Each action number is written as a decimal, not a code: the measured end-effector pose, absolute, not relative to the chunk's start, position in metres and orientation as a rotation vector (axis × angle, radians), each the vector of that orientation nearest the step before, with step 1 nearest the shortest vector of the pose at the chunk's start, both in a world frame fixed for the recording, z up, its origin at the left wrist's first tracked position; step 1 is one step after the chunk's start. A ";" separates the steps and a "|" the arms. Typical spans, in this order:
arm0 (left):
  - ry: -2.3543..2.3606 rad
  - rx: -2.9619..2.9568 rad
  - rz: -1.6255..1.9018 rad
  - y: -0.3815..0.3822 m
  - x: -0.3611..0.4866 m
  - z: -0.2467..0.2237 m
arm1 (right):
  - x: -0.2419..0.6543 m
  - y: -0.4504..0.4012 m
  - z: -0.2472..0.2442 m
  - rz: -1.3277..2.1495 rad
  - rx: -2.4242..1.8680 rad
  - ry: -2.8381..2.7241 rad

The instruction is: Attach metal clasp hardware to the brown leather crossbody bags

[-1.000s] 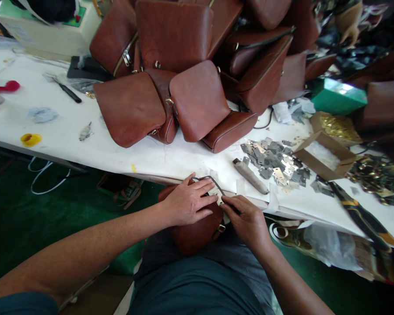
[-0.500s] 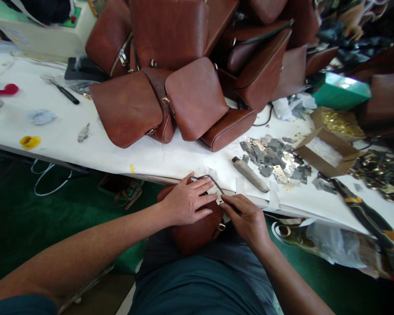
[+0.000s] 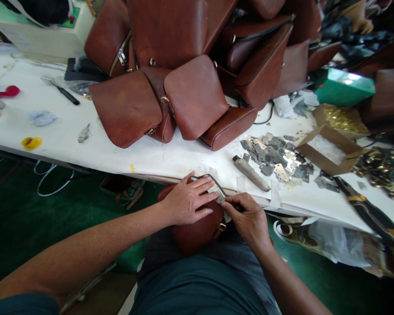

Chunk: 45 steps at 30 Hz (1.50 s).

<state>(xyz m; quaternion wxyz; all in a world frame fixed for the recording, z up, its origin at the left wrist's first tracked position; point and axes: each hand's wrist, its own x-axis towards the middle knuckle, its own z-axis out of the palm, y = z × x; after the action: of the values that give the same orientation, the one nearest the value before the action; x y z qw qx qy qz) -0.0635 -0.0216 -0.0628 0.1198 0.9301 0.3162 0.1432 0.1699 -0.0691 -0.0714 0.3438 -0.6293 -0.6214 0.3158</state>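
Observation:
A brown leather bag (image 3: 197, 234) rests on my lap against the table edge, its small buckle on the right side. My left hand (image 3: 185, 202) lies flat across the bag with its fingers spread, pressing beside a pale lining patch with a dark edge. At that patch, my right hand (image 3: 248, 215) pinches a small metal plate (image 3: 220, 199) between thumb and forefinger. The plate's lower end is in the fingertips; whether its other end is tucked into the lining I cannot tell.
Finished-looking brown bags (image 3: 131, 109) are heaped across the table (image 3: 62, 144). To the right lie loose metal plates (image 3: 265, 151), a grey rod-like tool (image 3: 251, 173), an open cardboard box (image 3: 328, 148) and pliers (image 3: 367, 212). Another person's hand (image 3: 363, 26) shows far right.
My right hand has shifted slightly at the metal plate, its fingers curling more, and the plate's tilt has changed a little. My left hand stays on the bag.

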 end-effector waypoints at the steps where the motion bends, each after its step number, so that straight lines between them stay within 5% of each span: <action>1: 0.927 2.718 0.416 -0.022 -0.064 -0.063 | 0.169 -0.070 -0.072 0.821 -1.629 -1.605; 27: 0.917 2.720 0.446 -0.021 -0.064 -0.066 | 0.154 -0.069 -0.076 0.532 -1.713 -1.750; 45: 0.897 2.782 0.416 -0.024 -0.064 -0.066 | 0.172 -0.071 -0.068 0.720 -1.541 -1.854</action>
<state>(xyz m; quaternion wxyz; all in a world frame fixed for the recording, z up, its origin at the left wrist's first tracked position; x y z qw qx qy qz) -0.0644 -0.0243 -0.0656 0.0947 0.9380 0.3024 0.1402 0.1724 -0.0713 -0.0677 0.3077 -0.5826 -0.7012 0.2724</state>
